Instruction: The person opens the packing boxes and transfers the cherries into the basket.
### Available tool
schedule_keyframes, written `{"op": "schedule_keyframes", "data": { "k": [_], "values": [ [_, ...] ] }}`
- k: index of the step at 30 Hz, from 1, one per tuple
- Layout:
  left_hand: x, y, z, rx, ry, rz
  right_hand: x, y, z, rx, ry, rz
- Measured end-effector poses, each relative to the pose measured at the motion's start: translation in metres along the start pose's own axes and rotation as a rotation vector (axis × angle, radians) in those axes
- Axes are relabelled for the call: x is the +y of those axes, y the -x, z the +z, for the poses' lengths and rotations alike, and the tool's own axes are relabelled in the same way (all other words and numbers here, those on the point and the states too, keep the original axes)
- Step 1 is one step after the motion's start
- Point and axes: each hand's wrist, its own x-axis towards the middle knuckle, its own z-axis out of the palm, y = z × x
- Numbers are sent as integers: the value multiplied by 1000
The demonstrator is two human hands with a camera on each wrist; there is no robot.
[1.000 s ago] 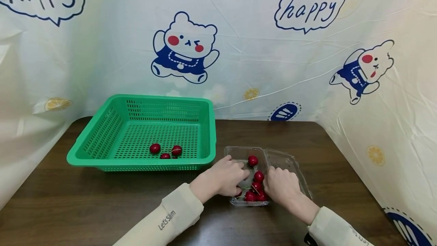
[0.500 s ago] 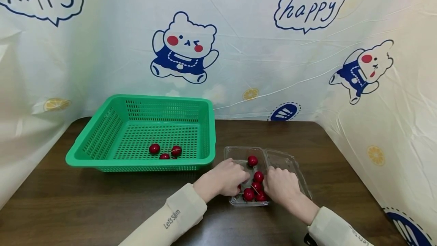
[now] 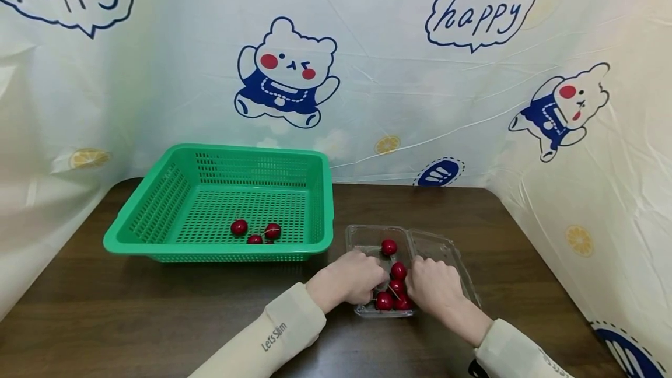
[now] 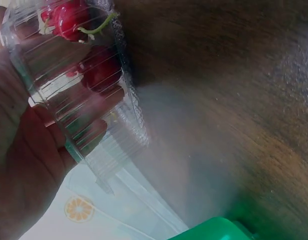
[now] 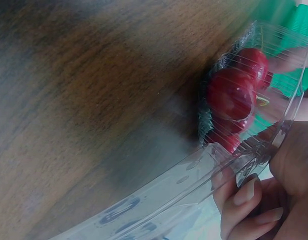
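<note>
A clear plastic clamshell box [image 3: 362, 238] stands on the table with its lid [image 3: 440, 248] folded out to the right. Several dark red cherries [image 3: 389, 247] lie in it, most at the near right end. My left hand [image 3: 357, 276] reaches over the left rim into the box, beside cherries [image 4: 101, 70] seen through the ribbed wall; its fingertips are partly hidden, so a grasp cannot be made out. With curled fingers, my right hand [image 3: 434, 286] grips the box at its hinge side, where the lid joins, also seen in the right wrist view [image 5: 249, 205].
To the left stands a green perforated basket [image 3: 217, 248], with several cherries [image 3: 238, 227] near its front wall. A dark wooden table [image 3: 157, 314] carries everything. A printed curtain [image 3: 367, 74] hangs behind and along the sides.
My left hand has shifted slightly right, deeper into the box, and its thumb has gone out of sight. A near cherry has shifted a little. My right hand keeps its grip on the box.
</note>
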Motion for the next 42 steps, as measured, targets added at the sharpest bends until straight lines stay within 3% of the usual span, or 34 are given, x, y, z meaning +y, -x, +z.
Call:
{"op": "schedule_keyframes", "data": {
  "k": [5, 19, 26, 42],
  "values": [
    [4, 1, 0, -38, 11, -34, -1, 0, 0, -13, -6, 0],
    [11, -6, 3, -26, -75, -83, 0, 1, -3, -27, -5, 12],
    [12, -7, 4, -53, -66, -85, 0, 1, -2, -26, -15, 10],
    [10, -6, 4, -33, -151, -79, -1, 1, -3, -38, -9, 10]
  ]
}}
